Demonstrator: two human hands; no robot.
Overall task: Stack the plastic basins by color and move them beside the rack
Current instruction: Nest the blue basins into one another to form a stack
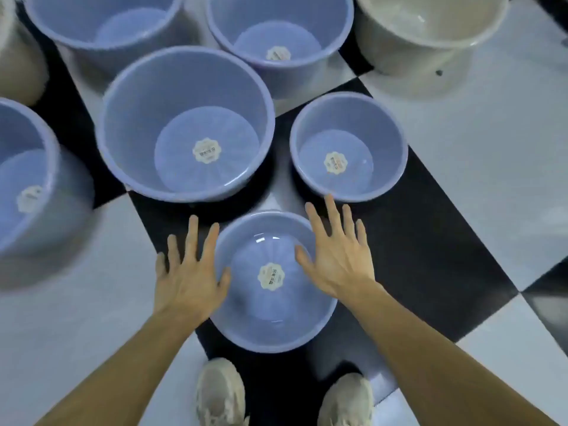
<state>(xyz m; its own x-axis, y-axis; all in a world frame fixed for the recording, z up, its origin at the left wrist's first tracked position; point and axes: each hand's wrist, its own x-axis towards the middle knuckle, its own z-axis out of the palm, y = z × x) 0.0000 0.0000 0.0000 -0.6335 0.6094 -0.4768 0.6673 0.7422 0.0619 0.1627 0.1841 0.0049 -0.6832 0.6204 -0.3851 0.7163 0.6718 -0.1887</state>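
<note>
A small blue basin [270, 327] sits on the floor just ahead of my feet. My left hand [189, 272] hovers at its left rim and my right hand [336, 256] at its right rim, both with fingers spread and holding nothing. Beyond it stand a large blue basin [184, 124] and a smaller blue basin [349, 146]. Two more blue basins [101, 23] [279, 29] stand at the back, another blue basin [27, 179] at the left edge. A cream basin [430, 29] is at the back right.
The floor is black and white checkered tile [461, 149]. Part of another cream basin [18, 63] shows at the far left. My two pale shoes [221, 392] [347, 398] stand just behind the small basin. No rack is in view.
</note>
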